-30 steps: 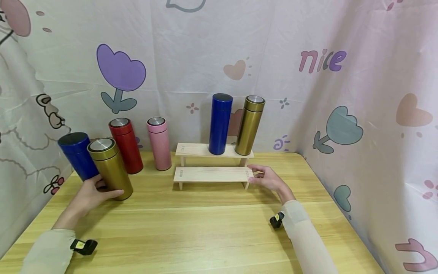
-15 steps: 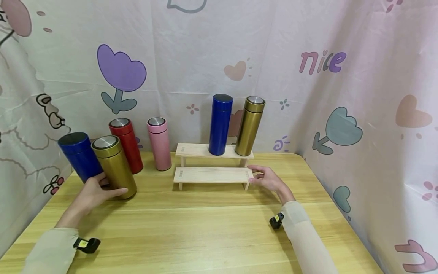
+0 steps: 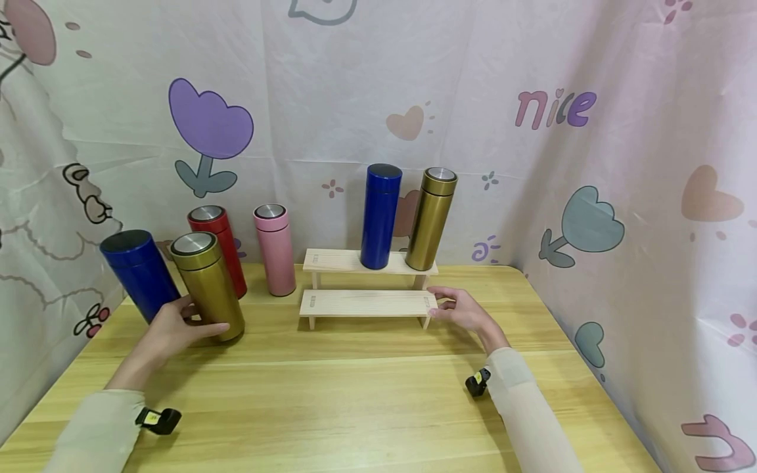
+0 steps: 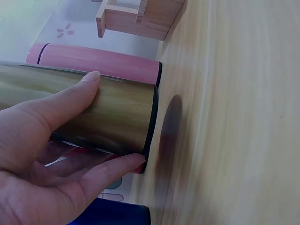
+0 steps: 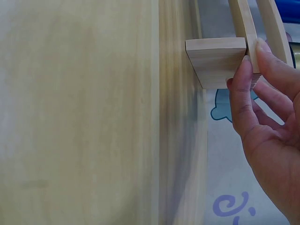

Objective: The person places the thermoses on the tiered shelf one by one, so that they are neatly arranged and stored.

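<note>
My left hand [image 3: 177,330] grips a gold thermos [image 3: 214,289] with a silver lid, thumb across its side. In the left wrist view the thermos [image 4: 124,112] is slightly above the table, its base apart from its shadow. My right hand [image 3: 467,309] pinches the right end of the lower step of a two-step wooden stand [image 3: 367,303]; in the right wrist view thumb and finger close on the board's edge [image 5: 251,51]. On the upper step stand a slim blue thermos [image 3: 381,217] and a slim gold thermos [image 3: 432,220].
A wide blue thermos [image 3: 140,272] stands left of the held one. A red thermos [image 3: 227,253] is partly hidden behind it, and a pink thermos [image 3: 275,253] stands between it and the stand. A printed curtain [image 3: 331,79] hangs behind the wooden table [image 3: 331,401].
My left hand has carried the gold thermos a little to the right and away from the wide blue one, covering more of the red one. The right hand has stayed on the stand.
</note>
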`<state>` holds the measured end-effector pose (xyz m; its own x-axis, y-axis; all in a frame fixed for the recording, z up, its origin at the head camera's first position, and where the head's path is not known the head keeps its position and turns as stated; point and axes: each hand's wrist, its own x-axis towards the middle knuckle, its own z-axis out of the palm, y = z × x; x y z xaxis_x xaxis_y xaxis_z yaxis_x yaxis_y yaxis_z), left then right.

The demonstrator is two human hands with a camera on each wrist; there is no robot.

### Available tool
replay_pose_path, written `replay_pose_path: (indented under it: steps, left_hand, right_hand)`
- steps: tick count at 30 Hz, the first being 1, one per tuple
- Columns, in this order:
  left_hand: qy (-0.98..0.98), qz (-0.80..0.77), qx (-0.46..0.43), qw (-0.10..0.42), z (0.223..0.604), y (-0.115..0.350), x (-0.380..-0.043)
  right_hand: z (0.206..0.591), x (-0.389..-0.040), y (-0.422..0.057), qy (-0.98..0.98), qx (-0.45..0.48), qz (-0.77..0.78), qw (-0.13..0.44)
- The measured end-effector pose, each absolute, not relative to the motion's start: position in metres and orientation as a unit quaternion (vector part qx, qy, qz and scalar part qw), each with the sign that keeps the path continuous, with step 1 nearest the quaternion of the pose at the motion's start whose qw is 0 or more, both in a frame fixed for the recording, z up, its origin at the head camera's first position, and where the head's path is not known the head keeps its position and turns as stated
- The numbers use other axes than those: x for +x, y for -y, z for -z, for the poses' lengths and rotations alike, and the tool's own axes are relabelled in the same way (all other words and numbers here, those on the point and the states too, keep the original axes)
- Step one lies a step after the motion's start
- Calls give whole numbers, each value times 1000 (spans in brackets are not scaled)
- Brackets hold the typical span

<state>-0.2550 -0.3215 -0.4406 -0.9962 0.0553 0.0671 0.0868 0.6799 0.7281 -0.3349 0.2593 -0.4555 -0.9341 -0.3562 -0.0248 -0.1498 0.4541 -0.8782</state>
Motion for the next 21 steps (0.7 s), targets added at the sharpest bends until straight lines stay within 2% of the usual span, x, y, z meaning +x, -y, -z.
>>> replay_pose_path:
  steps: [21]
  left_hand:
    - [917, 395, -47, 18, 427, 301, -264]
  right_hand:
    - [454, -334, -259, -846, -153, 500, 106]
